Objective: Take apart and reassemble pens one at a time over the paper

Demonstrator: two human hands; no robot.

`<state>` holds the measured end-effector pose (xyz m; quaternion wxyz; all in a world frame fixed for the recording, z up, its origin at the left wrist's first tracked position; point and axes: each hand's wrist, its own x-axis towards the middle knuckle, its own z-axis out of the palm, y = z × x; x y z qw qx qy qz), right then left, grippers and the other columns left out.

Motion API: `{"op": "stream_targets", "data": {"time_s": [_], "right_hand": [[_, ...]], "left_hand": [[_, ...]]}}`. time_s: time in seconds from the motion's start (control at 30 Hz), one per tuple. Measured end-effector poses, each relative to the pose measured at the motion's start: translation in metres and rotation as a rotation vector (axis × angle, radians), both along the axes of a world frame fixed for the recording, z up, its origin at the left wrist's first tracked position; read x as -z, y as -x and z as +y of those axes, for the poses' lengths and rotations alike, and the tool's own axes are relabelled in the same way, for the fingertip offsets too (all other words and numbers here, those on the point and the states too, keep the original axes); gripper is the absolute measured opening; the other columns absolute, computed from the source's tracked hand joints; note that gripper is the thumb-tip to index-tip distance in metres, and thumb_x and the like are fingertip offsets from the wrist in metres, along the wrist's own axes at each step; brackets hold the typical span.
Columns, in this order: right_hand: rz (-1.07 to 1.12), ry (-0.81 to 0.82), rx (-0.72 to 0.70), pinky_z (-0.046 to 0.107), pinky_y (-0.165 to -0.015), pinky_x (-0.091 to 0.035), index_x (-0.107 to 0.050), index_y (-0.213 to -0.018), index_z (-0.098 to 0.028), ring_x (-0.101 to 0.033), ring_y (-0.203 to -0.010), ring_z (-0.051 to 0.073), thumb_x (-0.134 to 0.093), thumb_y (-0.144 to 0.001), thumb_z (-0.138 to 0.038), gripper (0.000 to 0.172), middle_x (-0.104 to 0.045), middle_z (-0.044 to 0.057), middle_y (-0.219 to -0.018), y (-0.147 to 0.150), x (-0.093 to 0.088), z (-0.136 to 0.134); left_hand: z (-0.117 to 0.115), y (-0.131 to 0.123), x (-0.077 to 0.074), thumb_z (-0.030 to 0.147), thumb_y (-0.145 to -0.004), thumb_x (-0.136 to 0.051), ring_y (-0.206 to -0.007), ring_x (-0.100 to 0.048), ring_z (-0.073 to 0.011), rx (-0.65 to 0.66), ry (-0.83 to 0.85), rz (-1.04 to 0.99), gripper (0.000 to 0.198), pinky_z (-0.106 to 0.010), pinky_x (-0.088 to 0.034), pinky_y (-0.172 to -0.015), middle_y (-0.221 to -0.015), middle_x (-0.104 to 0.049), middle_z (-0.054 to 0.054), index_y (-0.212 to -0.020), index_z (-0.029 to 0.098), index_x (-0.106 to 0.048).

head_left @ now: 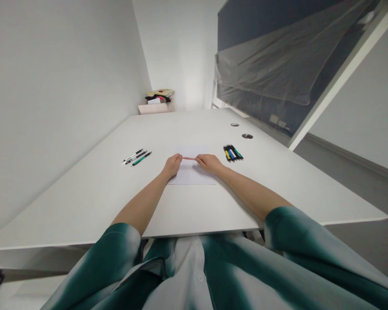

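Note:
My left hand (173,165) and my right hand (209,162) are both closed on a thin pinkish-red stick (189,158), one at each end. It may be a pen part, but its kind is too small to make out. The stick lies crosswise between my fingers, level, over a white sheet of paper (191,179) on the table. Both ends are hidden in my fingers. To the left of my left hand lies a small group of pens, with a green and black pen (141,159) closest. Right of my right hand, several dark pens (233,153) with coloured sections lie side by side.
The white table (116,189) runs along the left wall. Two round cable holes sit near its right edge, the nearer hole (247,136) and the farther hole (234,125). A pale pink box (153,108) with items on it stands at the far end. Plastic sheeting (265,73) covers a dark panel.

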<state>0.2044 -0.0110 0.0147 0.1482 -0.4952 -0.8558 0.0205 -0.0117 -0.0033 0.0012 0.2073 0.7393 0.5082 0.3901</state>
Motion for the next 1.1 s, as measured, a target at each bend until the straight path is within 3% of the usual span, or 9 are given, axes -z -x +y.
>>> {"op": "stream_targets", "data": {"time_s": [0.23,0.43,0.6,0.87,1.0,1.1], "right_hand": [[0.111,0.012,0.007,0.025,-0.074,-0.040,-0.062,-0.114,-0.019,-0.064,-0.089,0.019,-0.049,-0.099,-0.030,0.022,-0.072,0.008,-0.103,0.0010,0.0043,0.0017],[0.113,0.029,0.022,0.027,-0.078,-0.043,-0.057,-0.128,-0.020,-0.067,-0.093,0.021,-0.051,-0.099,-0.033,0.033,-0.073,0.009,-0.105,0.0007,0.0039,-0.0010],[0.116,-0.041,-0.076,0.026,-0.084,-0.043,-0.065,-0.118,-0.018,-0.064,-0.102,0.020,-0.039,-0.103,-0.029,0.032,-0.070,0.011,-0.116,0.0002,0.0077,0.0029],[0.116,0.005,0.007,0.026,-0.076,-0.042,-0.060,-0.121,-0.018,-0.064,-0.090,0.019,-0.051,-0.095,-0.020,0.028,-0.071,0.009,-0.107,-0.0014,0.0088,0.0032],[0.122,-0.004,-0.001,0.027,-0.081,-0.043,-0.058,-0.129,-0.019,-0.064,-0.096,0.020,-0.048,-0.098,-0.027,0.033,-0.070,0.009,-0.114,-0.0011,0.0066,0.0009],[0.080,-0.030,-0.038,0.027,-0.083,-0.043,-0.063,-0.125,-0.018,-0.064,-0.100,0.020,-0.042,-0.102,-0.030,0.033,-0.069,0.010,-0.117,-0.0010,0.0062,0.0010]], "left_hand": [[0.0013,-0.0005,0.0004,0.033,-0.099,-0.038,-0.066,-0.049,-0.0169,-0.005,0.012,-0.006,0.037,-0.030,-0.037,-0.067,-0.059,-0.047,0.001,-0.064,0.021,-0.044],[0.0006,-0.0008,0.0016,0.038,-0.098,-0.038,-0.064,-0.048,-0.0165,0.006,0.021,0.005,0.038,-0.029,-0.037,-0.064,-0.059,-0.047,0.001,-0.065,0.021,-0.046],[0.0011,0.0006,0.0012,0.037,-0.096,-0.036,-0.059,-0.047,-0.0162,0.009,0.031,0.019,0.036,-0.029,-0.036,-0.060,-0.057,-0.047,0.002,-0.068,0.021,-0.050],[0.0010,0.0002,0.0006,0.039,-0.094,-0.041,-0.068,-0.056,-0.0179,0.040,0.034,0.041,0.036,-0.029,-0.043,-0.067,-0.067,-0.062,-0.002,-0.073,0.019,-0.063],[0.0023,0.0018,0.0010,0.038,-0.093,-0.043,-0.073,-0.060,-0.0185,0.064,0.036,0.047,0.035,-0.030,-0.045,-0.072,-0.075,-0.069,-0.004,-0.078,0.017,-0.068],[0.0038,0.0025,0.0028,0.035,-0.089,-0.049,-0.072,-0.060,-0.0179,0.066,0.009,0.043,0.028,-0.029,-0.046,-0.071,-0.076,-0.070,-0.004,-0.080,0.017,-0.069]]}}
